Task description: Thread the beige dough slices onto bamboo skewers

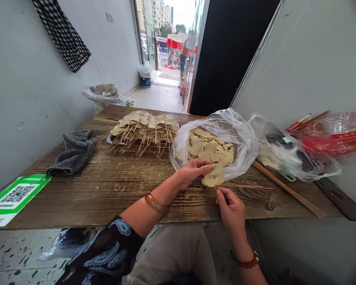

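My left hand (194, 172) is closed on a couple of thin, round beige slices (213, 176) that overlap, held above the table. Just below their lower edge, the thumb and fingers of my right hand (230, 206) pinch what looks like a thin wooden skewer, mostly hidden by the fingers. Behind my left hand, an open clear plastic bag (245, 136) holds a heap of loose slices (209, 145). To its left, many skewered slices (145, 124) are stacked on a metal tray (109, 139), sticks pointing toward me. A few bare skewers (249, 186) lie beside my right hand.
On the wooden table (121, 194) are a grey cloth (74, 152), a green QR-code card (17, 198), a bundle of skewers (290, 192), plastic bags (296, 154) and a dark flat blade-like tool (341, 200). Beyond are buckets (145, 77) and a doorway.
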`<state>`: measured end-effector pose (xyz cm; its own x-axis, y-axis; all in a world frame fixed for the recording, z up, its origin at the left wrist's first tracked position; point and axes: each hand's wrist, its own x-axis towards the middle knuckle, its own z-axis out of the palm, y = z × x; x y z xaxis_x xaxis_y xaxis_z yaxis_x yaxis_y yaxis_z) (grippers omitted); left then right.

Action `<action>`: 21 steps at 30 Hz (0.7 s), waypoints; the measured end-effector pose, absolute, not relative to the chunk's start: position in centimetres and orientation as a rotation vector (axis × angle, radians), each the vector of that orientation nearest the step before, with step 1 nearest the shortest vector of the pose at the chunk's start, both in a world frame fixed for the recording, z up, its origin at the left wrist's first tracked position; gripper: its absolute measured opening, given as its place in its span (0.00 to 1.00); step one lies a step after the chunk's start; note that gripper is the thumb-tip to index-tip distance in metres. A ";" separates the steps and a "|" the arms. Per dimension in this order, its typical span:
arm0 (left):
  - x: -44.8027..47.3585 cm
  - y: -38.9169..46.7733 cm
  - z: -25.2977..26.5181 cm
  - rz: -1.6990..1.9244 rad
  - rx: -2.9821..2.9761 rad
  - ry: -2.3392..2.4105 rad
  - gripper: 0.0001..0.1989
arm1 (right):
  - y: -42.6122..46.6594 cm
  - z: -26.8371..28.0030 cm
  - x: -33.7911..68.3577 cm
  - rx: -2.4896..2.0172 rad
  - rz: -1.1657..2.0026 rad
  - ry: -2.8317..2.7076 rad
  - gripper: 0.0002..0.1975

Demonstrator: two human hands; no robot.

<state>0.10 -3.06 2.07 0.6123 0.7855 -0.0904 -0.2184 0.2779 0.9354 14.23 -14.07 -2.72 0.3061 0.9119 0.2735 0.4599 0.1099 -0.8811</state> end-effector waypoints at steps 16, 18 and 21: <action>0.5 -3.2 2.2 0.851 0.873 0.568 0.19 | -14.0 -2.4 14.1 -1.539 0.537 -1.365 0.15; 0.6 -3.3 2.0 0.854 0.913 0.561 0.19 | -14.0 -2.3 14.1 -1.548 0.539 -1.342 0.15; 0.8 -3.5 1.6 0.833 1.001 0.562 0.19 | -14.0 -2.3 14.1 -1.569 0.537 -1.299 0.15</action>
